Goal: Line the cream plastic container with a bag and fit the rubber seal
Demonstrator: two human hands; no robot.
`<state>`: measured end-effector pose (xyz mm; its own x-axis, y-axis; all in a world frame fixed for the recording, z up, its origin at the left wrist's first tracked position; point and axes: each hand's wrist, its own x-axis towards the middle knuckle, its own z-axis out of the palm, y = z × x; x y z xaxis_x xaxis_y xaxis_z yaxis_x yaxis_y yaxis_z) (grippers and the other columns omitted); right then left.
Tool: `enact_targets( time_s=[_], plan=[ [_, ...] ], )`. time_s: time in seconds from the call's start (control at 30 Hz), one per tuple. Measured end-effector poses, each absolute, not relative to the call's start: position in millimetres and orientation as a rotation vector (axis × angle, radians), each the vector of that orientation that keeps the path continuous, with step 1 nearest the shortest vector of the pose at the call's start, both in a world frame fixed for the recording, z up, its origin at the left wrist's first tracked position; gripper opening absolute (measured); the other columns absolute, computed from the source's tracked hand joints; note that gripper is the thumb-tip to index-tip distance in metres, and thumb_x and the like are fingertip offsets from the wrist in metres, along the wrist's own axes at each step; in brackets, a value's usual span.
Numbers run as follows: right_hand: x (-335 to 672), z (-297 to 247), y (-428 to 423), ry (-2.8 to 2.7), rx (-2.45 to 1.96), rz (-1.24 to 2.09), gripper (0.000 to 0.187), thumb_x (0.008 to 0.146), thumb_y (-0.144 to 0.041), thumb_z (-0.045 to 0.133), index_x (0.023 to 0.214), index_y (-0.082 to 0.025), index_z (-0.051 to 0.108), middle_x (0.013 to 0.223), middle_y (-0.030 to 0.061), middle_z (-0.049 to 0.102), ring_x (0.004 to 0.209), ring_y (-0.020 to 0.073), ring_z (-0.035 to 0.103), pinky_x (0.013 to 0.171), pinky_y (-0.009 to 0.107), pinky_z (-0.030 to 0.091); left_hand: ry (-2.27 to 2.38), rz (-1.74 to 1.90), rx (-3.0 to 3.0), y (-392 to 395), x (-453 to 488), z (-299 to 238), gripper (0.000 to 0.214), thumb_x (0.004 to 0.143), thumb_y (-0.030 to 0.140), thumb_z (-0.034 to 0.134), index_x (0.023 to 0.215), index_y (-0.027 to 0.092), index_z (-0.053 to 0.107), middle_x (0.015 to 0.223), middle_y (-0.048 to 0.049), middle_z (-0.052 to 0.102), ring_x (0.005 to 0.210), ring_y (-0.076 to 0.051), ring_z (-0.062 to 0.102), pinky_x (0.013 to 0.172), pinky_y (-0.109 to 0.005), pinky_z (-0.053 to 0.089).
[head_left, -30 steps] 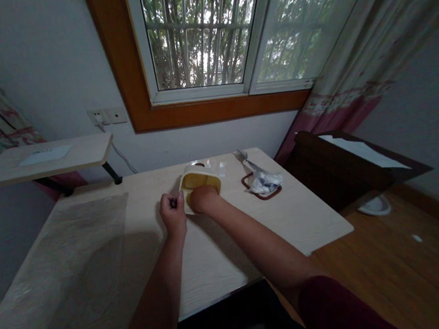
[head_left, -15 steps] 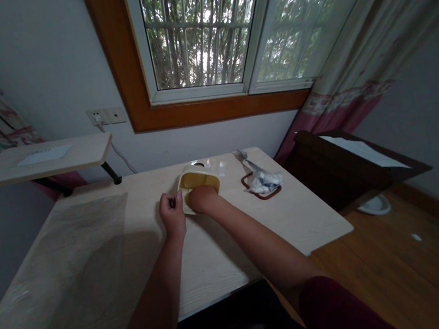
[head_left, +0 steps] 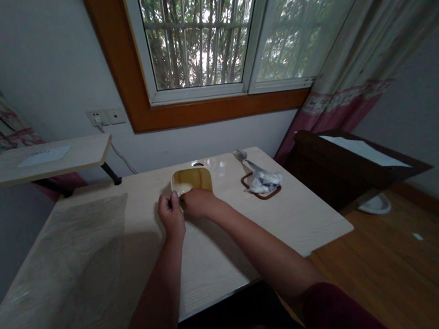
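Observation:
A yellow square dish [head_left: 191,179] sits flat on the light wooden table [head_left: 92,249] near its far edge. My left hand [head_left: 171,214] is closed just left of the dish's near corner, pinching something small and dark that I cannot make out. My right hand [head_left: 195,201] rests at the dish's near rim with its fingers curled against the edge. The two hands touch each other in front of the dish.
A brown-rimmed plate [head_left: 261,186] with crumpled white wrapping and a metal utensil [head_left: 243,156] lies to the right. A raised wooden shelf [head_left: 33,161] stands at the left. A dark cabinet [head_left: 347,164] stands beyond the table's right edge, under the window [head_left: 199,30].
The dish was tilted up on its edge under my right hand; now it lies flat and a little further left. My right hand has drawn back to its near rim.

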<state>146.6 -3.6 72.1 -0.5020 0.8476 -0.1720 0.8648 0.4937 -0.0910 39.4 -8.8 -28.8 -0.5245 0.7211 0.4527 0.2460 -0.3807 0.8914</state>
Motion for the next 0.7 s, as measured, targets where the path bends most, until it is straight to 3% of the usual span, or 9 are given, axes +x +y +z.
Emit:
enact_targets(
  time_s=[0.4,0.7],
  plan=[
    [155,87,-21,2.727,1.434,-0.236,0.037,0.096,-0.026,0.045,0.118,-0.019,0.074,0.115,0.0156,0.075,0.102,0.0248,0.072,0.086,0.030,0.051,1.506,1.935,1.286,-11,38,-26,0.039,0.096,0.045,0.051,0.067,0.021,0.042,0.062,0.0048,0.040,0.062,-0.012,0.040,0.061,-0.024,0.033],
    [150,71,1,2.751,1.362,-0.211,0.035,0.093,-0.024,0.048,0.110,-0.012,0.076,0.109,0.0182,0.076,0.110,0.0293,0.069,0.097,0.034,0.047,1.522,1.818,1.462,-9,30,-28,0.035,0.099,0.044,0.045,0.071,0.022,0.045,0.065,0.0031,0.044,0.063,-0.014,0.043,0.062,-0.025,0.034]
  ],
)
